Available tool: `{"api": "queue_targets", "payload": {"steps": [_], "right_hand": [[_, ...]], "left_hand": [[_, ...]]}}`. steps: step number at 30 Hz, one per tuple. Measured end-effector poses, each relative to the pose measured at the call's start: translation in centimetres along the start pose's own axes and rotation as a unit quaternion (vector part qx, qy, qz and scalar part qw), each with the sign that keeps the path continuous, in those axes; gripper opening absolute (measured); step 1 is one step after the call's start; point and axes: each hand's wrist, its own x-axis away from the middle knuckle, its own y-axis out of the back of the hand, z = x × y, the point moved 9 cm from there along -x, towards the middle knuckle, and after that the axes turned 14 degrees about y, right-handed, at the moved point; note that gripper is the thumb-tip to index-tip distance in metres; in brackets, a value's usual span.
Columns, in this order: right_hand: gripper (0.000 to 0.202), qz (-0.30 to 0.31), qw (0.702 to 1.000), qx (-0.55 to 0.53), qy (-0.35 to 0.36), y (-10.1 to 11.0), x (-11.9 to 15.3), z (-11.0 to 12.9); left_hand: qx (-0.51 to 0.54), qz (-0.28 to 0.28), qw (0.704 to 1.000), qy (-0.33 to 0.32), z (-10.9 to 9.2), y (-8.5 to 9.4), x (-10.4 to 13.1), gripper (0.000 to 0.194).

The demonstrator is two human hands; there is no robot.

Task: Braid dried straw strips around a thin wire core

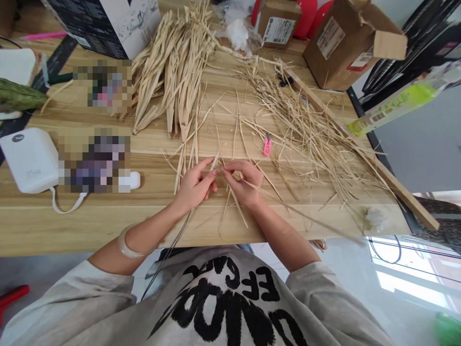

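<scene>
Near the front of the wooden table, my left hand [196,186] pinches a small bundle of straw strips [215,162] between thumb and fingers. Close beside it, my right hand [245,180] has its thumb and forefinger pressed together on a thin straw strand, whose long end [306,217] trails to the lower right. The fingertips of both hands almost meet. Exactly how the strands cross between them is too small to make out. Several loose strips lie under and around the hands. Pink thread snips [267,145] rest on the table just beyond my right hand.
Thick bundles of dried straw [180,72] lie at the back, with a scattered straw pile [302,125] to the right along a wooden bar [406,194]. Cardboard boxes [345,45] stand behind. At left are a white power bank [30,161] and its cable [68,210].
</scene>
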Motion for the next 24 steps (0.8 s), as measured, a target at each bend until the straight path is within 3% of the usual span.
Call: {"api": "queue_targets", "payload": {"steps": [5, 10, 24], "right_hand": [[0.013, -0.032, 0.992, 0.073, 0.099, 0.5, 0.1, 1.6], [0.015, -0.102, 0.963, 0.092, 0.232, 0.9, 0.7, 3.4], [0.014, -0.071, 0.958, 0.078, 0.267, 0.2, 0.7, 3.6]], "left_hand": [[-0.018, 0.003, 1.0, -0.015, 0.0, -0.1, 0.1, 0.057], [-0.024, 0.005, 0.999, -0.024, 0.0, -0.2, 0.2, 0.056], [-0.02, 0.012, 1.0, -0.019, -0.1, -0.4, 0.2, 0.057]]}}
